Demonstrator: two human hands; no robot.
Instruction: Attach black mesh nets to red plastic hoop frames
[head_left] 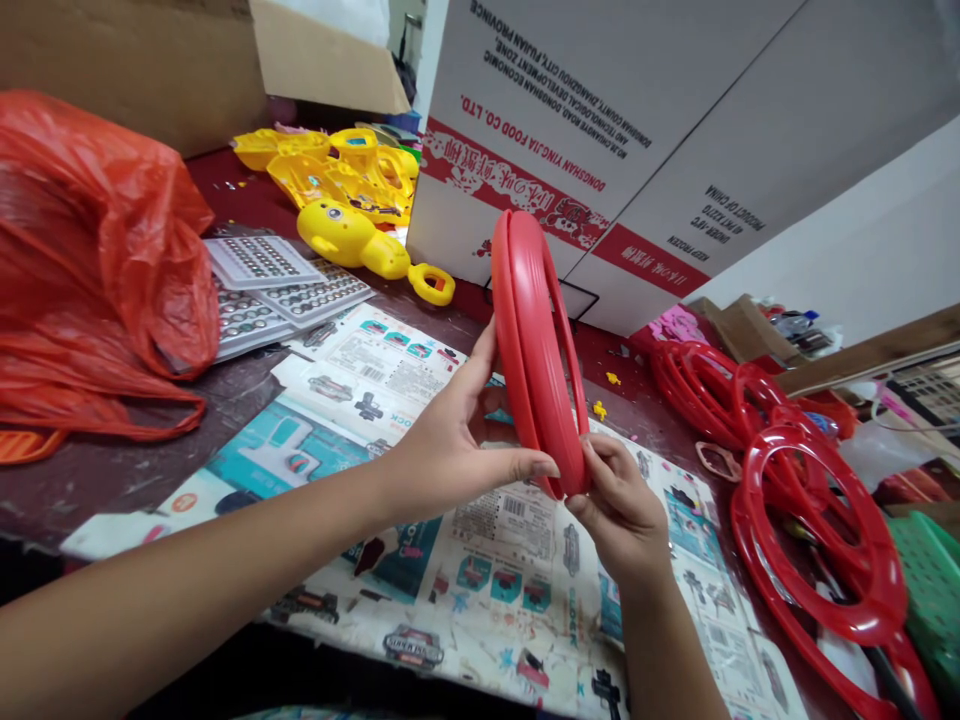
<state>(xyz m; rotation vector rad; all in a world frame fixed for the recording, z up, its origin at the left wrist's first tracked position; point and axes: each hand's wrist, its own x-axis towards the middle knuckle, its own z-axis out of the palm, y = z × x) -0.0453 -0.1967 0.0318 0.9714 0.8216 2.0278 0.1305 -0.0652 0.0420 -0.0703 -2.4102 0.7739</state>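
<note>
Both my hands hold a red plastic ring (pixel 529 340) on edge above the printed cardboard sheet. A seam runs along its outer rim between two parts, with a narrow gap showing. My left hand (pixel 472 440) grips the ring's left side, thumb across its lower part and fingers behind it. At the lower right rim, my right hand (pixel 622 500) pinches it between thumb and fingers. Similar glossy red rings (pixel 825 530) lie piled on the right. The far inside of the held ring is hidden.
A white carton (pixel 585 120) stands behind. At the left are a red plastic bag (pixel 97 250) and trays of small round parts (pixel 300 295). Yellow plastic toy parts (pixel 352 235) lie farther back. A green basket (pixel 930 580) sits at the right edge. Printed cardboard (pixel 495 560) covers the tabletop.
</note>
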